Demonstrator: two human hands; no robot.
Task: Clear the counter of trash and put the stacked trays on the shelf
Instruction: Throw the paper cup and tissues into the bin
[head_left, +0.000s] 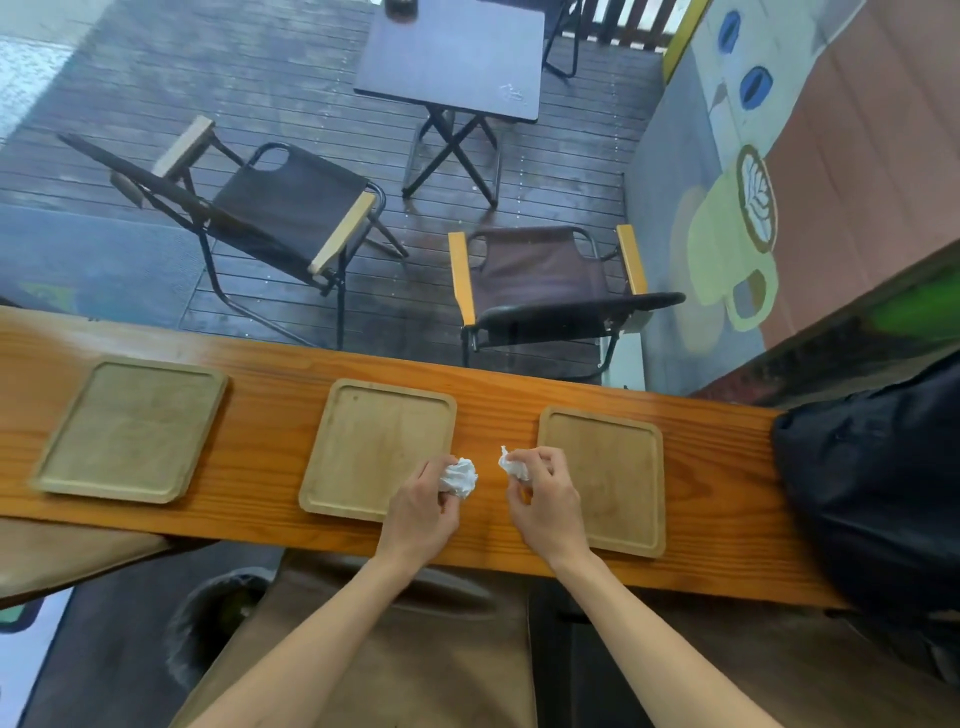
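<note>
Head view looks down on a long wooden counter (727, 467) with three wooden trays lying flat and apart along it: a left tray (130, 428), a middle tray (371, 441) and a right tray (613, 467). None of them is stacked yet, and no shelf shows here. The left hand (421, 512) is clenched around a crumpled white napkin (460, 477) just above the near right corner of the middle tray; the right hand (545, 501) pinches a second paper wad (511, 466) between thumb and fingertips over the bare strip of counter between the middle and right trays. Both wads appear lifted clear of the wood, though the height is hard to judge. The step in hand seems to be gathering the trash, an early stage of the task. To do it well, I would squeeze each wad tight so no loose flap trails or drops, perhaps pass both into one hand, and carry them to a bin before touching the trays; a dark round container (218, 618) below the counter edge may be a bin, but I cannot tell. After that the trays look easy to slide together and stack. A dark bag (872, 493) rests at the right end of the counter. No brand, label or legible writing is visible; the wall beyond the glass carries only a painted latte cup mural (737, 234).
</note>
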